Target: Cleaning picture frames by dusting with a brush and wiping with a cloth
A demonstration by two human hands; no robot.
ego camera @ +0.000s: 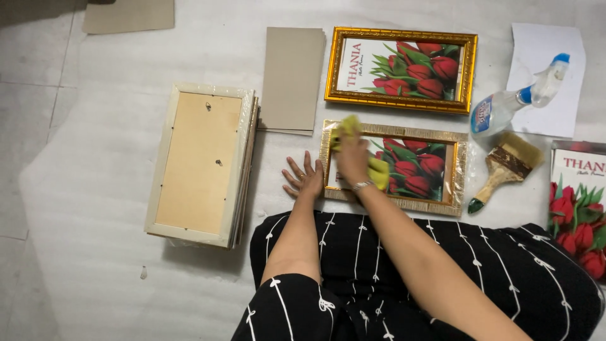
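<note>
Head view: white foam sheet (113, 208) spread over pale floor tiles (31, 76). Right hand (351, 158), fingers closed on a yellow cloth (379, 172), lies on a wrapped gold picture frame (394, 167). Left hand (305, 179), fingers spread flat, touches the frame's left edge. Nearby: stacked frames (201, 164), cardboard sheets (292, 79), second gold frame (401, 69), spray bottle (519, 96), paintbrush (507, 167).

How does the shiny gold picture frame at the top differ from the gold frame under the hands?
The shiny gold picture frame lies untouched, its border bare and glossy. The nearer gold frame looks dull, seemingly film-wrapped, with the right hand pressing a yellow cloth on it and the left hand at its edge. Both show red tulips.
</note>
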